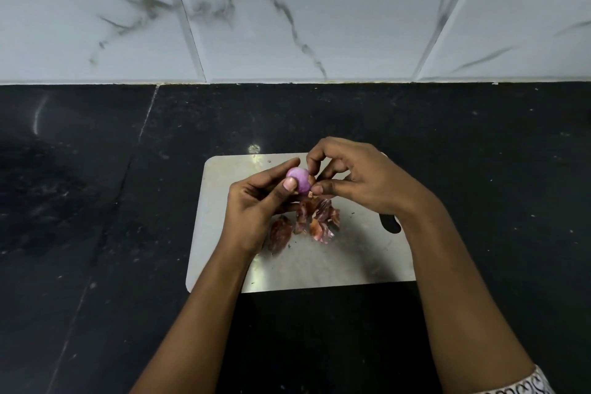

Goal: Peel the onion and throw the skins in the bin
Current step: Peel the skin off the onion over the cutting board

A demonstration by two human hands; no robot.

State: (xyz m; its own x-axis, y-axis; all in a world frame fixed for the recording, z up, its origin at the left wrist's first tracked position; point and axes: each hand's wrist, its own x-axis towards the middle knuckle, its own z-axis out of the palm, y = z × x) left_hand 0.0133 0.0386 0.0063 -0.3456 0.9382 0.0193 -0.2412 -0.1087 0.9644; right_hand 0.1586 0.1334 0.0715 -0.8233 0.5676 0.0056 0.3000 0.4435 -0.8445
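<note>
Our left hand (256, 205) grips the onion (298, 178); our right hand (361, 182) pinches a skin scrap (310, 193). If we pull hard, the smooth onion may slip from the grip.

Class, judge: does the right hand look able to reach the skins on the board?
Probably yes: the skins lie uncovered just below the right hand, though it is pinching a scrap at the onion.

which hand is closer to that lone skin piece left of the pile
Left. The left hand, holding the onion, sits just beside the lone skin piece; the right hand pinches at the onion, across the pile.
</note>
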